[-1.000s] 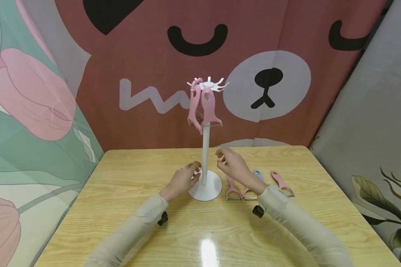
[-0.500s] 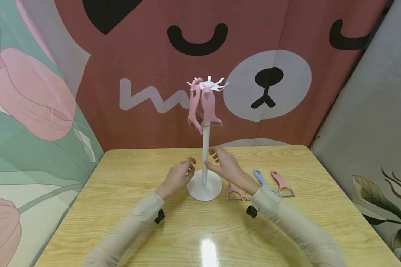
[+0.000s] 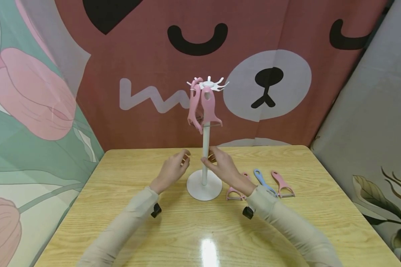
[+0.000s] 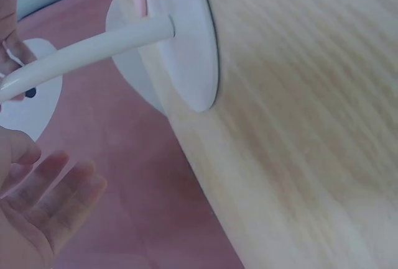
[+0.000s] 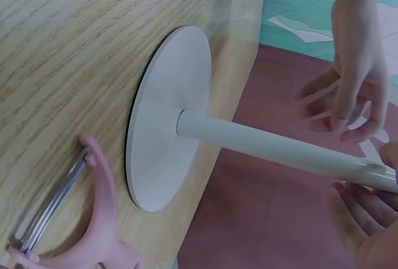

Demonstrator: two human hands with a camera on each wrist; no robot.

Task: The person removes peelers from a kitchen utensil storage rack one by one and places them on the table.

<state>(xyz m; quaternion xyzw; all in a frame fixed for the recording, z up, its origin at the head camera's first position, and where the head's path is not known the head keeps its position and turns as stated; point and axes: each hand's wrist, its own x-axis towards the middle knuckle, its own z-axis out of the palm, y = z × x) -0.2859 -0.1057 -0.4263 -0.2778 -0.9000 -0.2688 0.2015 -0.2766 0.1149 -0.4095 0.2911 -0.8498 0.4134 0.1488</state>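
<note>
A white stand (image 3: 205,176) rises from a round base (image 3: 197,193) and carries a ring of hooks (image 3: 217,86) at its top. Pink peelers hang there, one facing forward (image 3: 208,107) and others crowded on the left side. My right hand (image 3: 224,167) grips the pole partway up; in the right wrist view its thumb and fingers (image 5: 367,219) close around the tube. To the left of the pole, my left hand (image 3: 171,168) hovers with loosely bent fingers and holds nothing. The left wrist view shows those fingers (image 4: 68,194) apart from the pole.
Right of the base, several peelers lie on the wooden table (image 3: 127,174): a blue peeler (image 3: 262,180), a pink peeler (image 3: 280,181), and pink ones (image 3: 233,192) partly behind my right forearm. A printed curtain (image 3: 147,122) stands along the table's back edge.
My right hand has moved left onto the pole and taken hold of it. My left hand has drawn back leftward, away from the pole. The hanging peelers look the same.
</note>
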